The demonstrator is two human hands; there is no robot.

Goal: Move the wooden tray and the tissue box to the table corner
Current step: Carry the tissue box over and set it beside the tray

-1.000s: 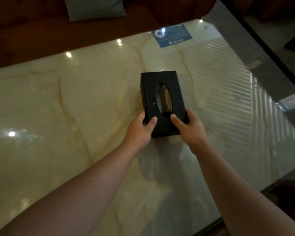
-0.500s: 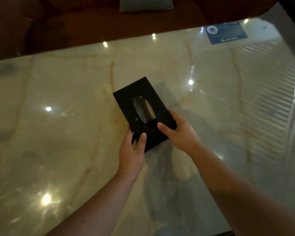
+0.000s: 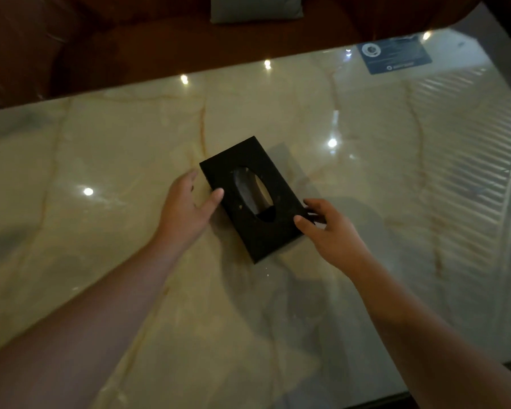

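A black tissue box (image 3: 265, 233) with an oval opening lies flat and at an angle on the glossy marble table (image 3: 101, 160). My left hand (image 3: 183, 208) is spread along the box's left long side, thumb tip resting on its top edge, fingers apart on the table beside it. My right hand (image 3: 334, 231) pinches the box's near right corner, thumb on top and fingers against the side. No wooden tray is in view.
A blue printed card (image 3: 396, 56) lies near the table's far right corner. A brown sofa (image 3: 130, 39) with a grey cushion (image 3: 255, 7) runs along the far edge. The table's near edge shows at the bottom right.
The box has been turned and shifted left on the table. My left hand has let go of the near end and moved to the left side, opening out; the right hand has slid to the near right corner.
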